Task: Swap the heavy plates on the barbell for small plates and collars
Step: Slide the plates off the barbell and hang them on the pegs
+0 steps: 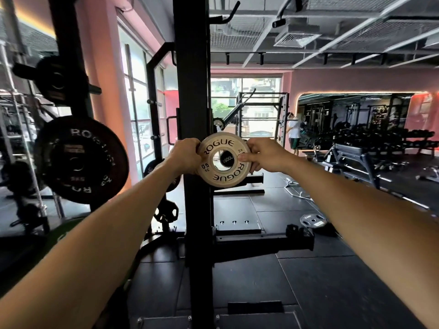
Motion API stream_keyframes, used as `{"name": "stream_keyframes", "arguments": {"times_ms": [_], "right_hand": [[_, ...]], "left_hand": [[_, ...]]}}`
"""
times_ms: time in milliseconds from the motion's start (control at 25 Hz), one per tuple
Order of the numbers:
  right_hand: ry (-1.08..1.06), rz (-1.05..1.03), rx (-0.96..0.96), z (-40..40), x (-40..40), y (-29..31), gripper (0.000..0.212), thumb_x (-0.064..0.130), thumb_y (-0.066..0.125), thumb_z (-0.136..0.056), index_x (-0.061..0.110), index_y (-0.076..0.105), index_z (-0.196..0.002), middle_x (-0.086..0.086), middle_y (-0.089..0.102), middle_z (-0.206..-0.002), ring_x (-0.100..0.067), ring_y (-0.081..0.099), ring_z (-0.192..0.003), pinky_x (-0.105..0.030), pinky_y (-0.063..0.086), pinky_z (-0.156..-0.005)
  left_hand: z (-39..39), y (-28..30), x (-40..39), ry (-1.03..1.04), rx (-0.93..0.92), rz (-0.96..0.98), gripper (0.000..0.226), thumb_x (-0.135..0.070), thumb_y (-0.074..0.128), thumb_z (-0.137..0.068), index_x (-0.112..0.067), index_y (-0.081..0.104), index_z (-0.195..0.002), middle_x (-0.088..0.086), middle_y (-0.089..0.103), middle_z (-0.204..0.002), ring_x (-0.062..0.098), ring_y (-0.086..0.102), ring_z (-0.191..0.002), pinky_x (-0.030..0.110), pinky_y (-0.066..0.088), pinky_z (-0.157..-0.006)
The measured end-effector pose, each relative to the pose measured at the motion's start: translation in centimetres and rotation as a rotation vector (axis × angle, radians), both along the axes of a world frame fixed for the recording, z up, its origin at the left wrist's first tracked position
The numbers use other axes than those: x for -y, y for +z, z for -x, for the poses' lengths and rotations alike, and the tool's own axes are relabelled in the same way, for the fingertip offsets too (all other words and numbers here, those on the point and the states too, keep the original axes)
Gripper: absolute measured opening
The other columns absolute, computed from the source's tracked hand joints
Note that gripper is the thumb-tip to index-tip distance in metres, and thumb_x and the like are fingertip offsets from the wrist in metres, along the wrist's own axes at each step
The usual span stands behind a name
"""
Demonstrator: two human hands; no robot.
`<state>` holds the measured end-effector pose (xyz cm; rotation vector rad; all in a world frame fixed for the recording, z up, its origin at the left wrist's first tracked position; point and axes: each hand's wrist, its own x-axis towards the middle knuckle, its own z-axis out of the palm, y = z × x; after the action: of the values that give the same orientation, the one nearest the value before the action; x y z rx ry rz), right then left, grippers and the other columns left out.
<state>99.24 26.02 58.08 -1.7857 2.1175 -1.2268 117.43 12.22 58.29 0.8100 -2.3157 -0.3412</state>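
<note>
Both arms reach forward to the middle of the view, where a small plate (224,160), pale with black ROGUE lettering and a 0.5 KG mark, stands upright on its edge facing the camera. The left hand (186,156) grips the plate's rim at 9 o'clock, fingers curled round the edge. The right hand (263,156) pinches it at 3 o'clock, the thumb lying on the face beside the centre hole and the other fingers behind the rim. Through the hole shows the round black end of the barbell sleeve (227,159), off-centre toward the right of the opening; whether the plate is already on the sleeve or just in front of it cannot be told. Directly behind the plate rises the black upright (193,91) of the rack, running from 12 to 6 o'clock. At 9 o'clock of the view a large black plate (80,160) hangs on a storage peg, with a smaller black plate (57,78) above it at 10 o'clock. On the dark floor mat at 4 o'clock lies a grey plate (312,220), flat. At 2 o'clock, well apart, a person (294,134) stands near a dumbbell rack (380,136).
</note>
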Motion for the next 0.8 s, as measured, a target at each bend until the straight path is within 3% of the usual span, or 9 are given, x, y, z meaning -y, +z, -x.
{"name": "stream_keyframes", "arguments": {"times_ms": [120, 240, 400, 480, 600, 720, 800], "right_hand": [[0.054, 0.023, 0.002, -4.2, -0.6, 0.9, 0.017, 0.02, 0.069, -0.088, 0.011, 0.062, -0.101, -0.002, 0.069, -0.075, -0.027, 0.07, -0.066, -0.039, 0.059, -0.068], [0.103, 0.032, -0.011, -8.5, 0.2, 1.6, 0.015, 0.02, 0.067, -0.09, 0.01, 0.061, -0.099, 0.001, 0.069, -0.072, -0.022, 0.07, -0.062, -0.039, 0.058, -0.068], [0.177, 0.024, 0.005, -14.9, 3.4, 1.9, 0.01, 0.021, 0.068, -0.089, 0.017, 0.06, -0.091, -0.003, 0.073, -0.076, -0.02, 0.07, -0.06, -0.043, 0.058, -0.071], [0.215, 0.027, 0.025, -19.3, 6.0, 1.8, 0.014, 0.023, 0.07, -0.087, 0.015, 0.061, -0.094, -0.013, 0.073, -0.089, -0.025, 0.07, -0.067, -0.044, 0.059, -0.074], [0.267, 0.043, -0.044, -26.7, 10.2, 1.9, 0.014, 0.032, 0.072, -0.085, 0.022, 0.064, -0.089, -0.004, 0.071, -0.091, -0.025, 0.069, -0.081, -0.047, 0.056, -0.084], [0.303, 0.065, -0.054, -34.0, 13.3, 2.5, 0.017, 0.031, 0.07, -0.087, 0.017, 0.063, -0.092, 0.006, 0.067, -0.082, -0.022, 0.068, -0.077, -0.021, 0.055, -0.069], [0.341, 0.07, -0.049, -39.0, 15.5, 2.6, 0.021, 0.027, 0.068, -0.089, 0.011, 0.063, -0.101, 0.009, 0.064, -0.081, -0.018, 0.066, -0.075, -0.013, 0.049, -0.057]], "left_hand": [[-4.6, 1.5, -1.1, 0.064, 0.032, 0.053, 0.014, -0.01, 0.058, -0.089, -0.006, 0.062, -0.101, 0.014, 0.067, -0.104, 0.03, 0.063, -0.096, 0.035, 0.053, -0.081], [-9.4, 2.6, -1.5, 0.138, 0.077, 0.118, 0.009, -0.012, 0.057, -0.089, -0.007, 0.06, -0.096, 0.014, 0.065, -0.105, 0.029, 0.058, -0.097, 0.03, 0.039, -0.074], [-17.2, 3.2, -0.4, 0.206, 0.093, 0.126, 0.017, -0.006, 0.056, -0.085, -0.002, 0.063, -0.099, 0.018, 0.066, -0.104, 0.034, 0.059, -0.102, 0.032, 0.041, -0.078], [-22.2, 3.3, 1.1, 0.236, 0.089, 0.132, 0.02, -0.004, 0.055, -0.083, 0.0, 0.064, -0.1, 0.019, 0.066, -0.103, 0.034, 0.059, -0.102, 0.03, 0.039, -0.074], [-30.1, 3.7, 3.7, 0.297, 0.113, 0.169, 0.022, -0.005, 0.057, -0.083, 0.001, 0.065, -0.103, 0.021, 0.066, -0.106, 0.035, 0.058, -0.104, 0.029, 0.036, -0.073], [-37.5, 4.3, 6.4, 0.375, 0.147, 0.194, 0.025, -0.011, 0.059, -0.086, 0.001, 0.065, -0.107, 0.022, 0.066, -0.11, 0.035, 0.059, -0.106, 0.033, 0.041, -0.079], [-42.8, 4.4, 8.5, 0.404, 0.156, 0.175, 0.025, -0.013, 0.06, -0.086, 0.0, 0.067, -0.106, 0.022, 0.067, -0.105, 0.035, 0.061, -0.103, 0.036, 0.047, -0.083]]}}
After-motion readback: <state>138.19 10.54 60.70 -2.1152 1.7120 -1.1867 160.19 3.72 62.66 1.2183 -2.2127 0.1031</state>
